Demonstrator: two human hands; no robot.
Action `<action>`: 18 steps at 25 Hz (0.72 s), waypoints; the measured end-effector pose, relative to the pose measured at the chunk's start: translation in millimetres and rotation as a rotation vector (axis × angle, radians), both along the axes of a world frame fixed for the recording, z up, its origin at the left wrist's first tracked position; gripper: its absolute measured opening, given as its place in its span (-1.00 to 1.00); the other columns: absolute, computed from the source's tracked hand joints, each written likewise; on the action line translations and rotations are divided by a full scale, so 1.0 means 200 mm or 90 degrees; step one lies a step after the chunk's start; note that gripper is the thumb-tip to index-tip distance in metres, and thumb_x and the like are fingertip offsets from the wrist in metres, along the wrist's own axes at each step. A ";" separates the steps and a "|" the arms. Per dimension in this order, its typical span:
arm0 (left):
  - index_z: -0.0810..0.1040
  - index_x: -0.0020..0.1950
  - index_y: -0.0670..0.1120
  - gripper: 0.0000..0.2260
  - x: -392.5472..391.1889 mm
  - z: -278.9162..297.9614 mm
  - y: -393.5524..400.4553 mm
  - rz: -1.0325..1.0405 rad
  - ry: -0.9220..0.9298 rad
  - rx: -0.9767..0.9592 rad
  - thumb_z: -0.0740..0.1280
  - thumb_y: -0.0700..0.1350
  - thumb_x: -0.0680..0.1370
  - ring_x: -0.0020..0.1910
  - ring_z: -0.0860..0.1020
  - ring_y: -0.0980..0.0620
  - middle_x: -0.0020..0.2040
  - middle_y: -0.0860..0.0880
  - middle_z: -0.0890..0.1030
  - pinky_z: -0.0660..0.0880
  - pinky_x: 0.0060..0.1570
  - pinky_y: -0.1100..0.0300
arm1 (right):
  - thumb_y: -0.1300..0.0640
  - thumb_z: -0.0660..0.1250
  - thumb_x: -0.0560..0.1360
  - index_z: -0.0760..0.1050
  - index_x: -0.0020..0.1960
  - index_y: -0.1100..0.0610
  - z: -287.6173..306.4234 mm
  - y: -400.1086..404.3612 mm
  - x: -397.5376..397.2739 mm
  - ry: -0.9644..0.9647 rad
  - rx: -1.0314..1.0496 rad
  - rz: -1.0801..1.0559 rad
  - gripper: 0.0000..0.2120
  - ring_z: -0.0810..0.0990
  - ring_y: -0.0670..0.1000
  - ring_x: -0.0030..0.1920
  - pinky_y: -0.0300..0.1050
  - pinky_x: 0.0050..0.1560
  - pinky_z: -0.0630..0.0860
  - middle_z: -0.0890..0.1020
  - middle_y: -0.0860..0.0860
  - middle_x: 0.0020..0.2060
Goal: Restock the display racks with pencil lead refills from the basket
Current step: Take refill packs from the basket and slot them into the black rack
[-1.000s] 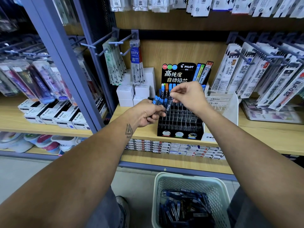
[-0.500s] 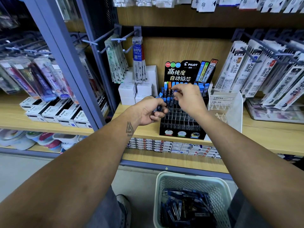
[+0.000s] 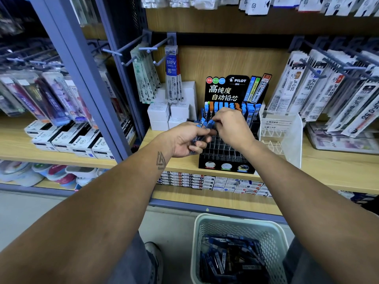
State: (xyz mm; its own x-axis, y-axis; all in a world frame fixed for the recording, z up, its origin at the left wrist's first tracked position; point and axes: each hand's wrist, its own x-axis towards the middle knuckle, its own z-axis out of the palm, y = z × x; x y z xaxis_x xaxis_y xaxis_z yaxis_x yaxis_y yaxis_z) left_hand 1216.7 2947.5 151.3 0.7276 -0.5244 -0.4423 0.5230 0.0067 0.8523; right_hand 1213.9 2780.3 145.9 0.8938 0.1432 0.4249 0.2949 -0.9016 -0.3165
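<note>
Hands meet at the centre of the frame, just in front of the black Pilot display rack (image 3: 227,158) that stands on the wooden shelf (image 3: 332,171). The left hand (image 3: 185,141) is curled around a small bunch of blue-capped lead refills (image 3: 202,128), their caps poking up past the thumb. The right hand (image 3: 230,128) is pinched narrow, its fingertips (image 3: 214,121) closed on the cap end of one refill in that bunch; whether that refill has left the left hand's grip cannot be told, since the fingers overlap there. Behind the hands, the rack's back rows already carry upright refills with blue and orange caps (image 3: 231,106), while the front rows of its grid, lower centre of the rack, look empty. Right of the rack sits a clear plastic stand (image 3: 291,138), touching or nearly touching the rack's side. White boxes (image 3: 170,115) are stacked left of the rack, below hanging refill packets (image 3: 172,74) in the upper centre. More packets hang on pegs at the upper right (image 3: 328,89). At the bottom of the frame, right of centre, a pale mesh basket (image 3: 205,228) rests on the floor and holds a loose heap of dark blue refill cases (image 3: 229,257). A shoe (image 3: 153,253) shows just left of the basket.
</note>
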 end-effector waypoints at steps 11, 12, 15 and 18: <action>0.50 0.13 -0.27 -0.84 -0.03 0.01 -0.02 0.030 -0.015 -0.011 0.18 -0.22 0.69 -0.49 0.35 0.11 -0.20 -0.22 0.62 0.21 -0.62 0.35 | 0.36 0.48 0.46 0.64 -0.07 0.27 0.11 -0.04 -0.07 0.242 0.648 -0.034 -0.92 0.63 -0.04 -0.35 -0.20 -0.26 0.62 0.66 0.08 -0.32; 0.51 0.11 -0.27 -0.84 -0.02 0.01 -0.02 0.030 -0.013 -0.004 0.18 -0.22 0.68 -0.49 0.35 0.11 -0.24 -0.19 0.60 0.22 -0.63 0.35 | 0.36 0.49 0.46 0.64 -0.09 0.26 0.11 -0.04 -0.07 0.243 0.645 -0.035 -0.94 0.63 -0.04 -0.35 -0.21 -0.27 0.62 0.67 0.08 -0.32; 0.52 0.08 -0.26 -0.85 -0.01 0.00 -0.01 0.028 -0.007 -0.006 0.18 -0.24 0.68 -0.49 0.33 0.13 -0.31 -0.11 0.51 0.19 -0.65 0.36 | 0.38 0.48 0.45 0.64 -0.07 0.28 0.12 -0.04 -0.07 0.264 0.657 -0.032 -0.92 0.67 0.02 -0.27 -0.17 -0.19 0.65 0.68 0.12 -0.26; 0.51 0.11 -0.25 -0.85 -0.01 0.00 -0.01 0.044 -0.004 0.004 0.17 -0.22 0.68 -0.51 0.34 0.13 -0.26 -0.15 0.58 0.19 -0.66 0.36 | 0.43 0.45 0.46 0.64 -0.04 0.27 0.14 -0.05 -0.08 0.249 0.634 -0.027 -0.87 0.68 0.05 -0.22 -0.11 -0.13 0.68 0.68 0.16 -0.22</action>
State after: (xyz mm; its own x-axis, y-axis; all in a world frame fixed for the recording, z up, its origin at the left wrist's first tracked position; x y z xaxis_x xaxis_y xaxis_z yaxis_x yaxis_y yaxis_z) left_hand 1215.5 2946.0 151.5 0.7647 -0.4700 -0.4408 0.5164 0.0377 0.8555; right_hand 1198.8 2771.0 173.8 0.9894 -0.1440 0.0159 -0.0122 -0.1922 -0.9813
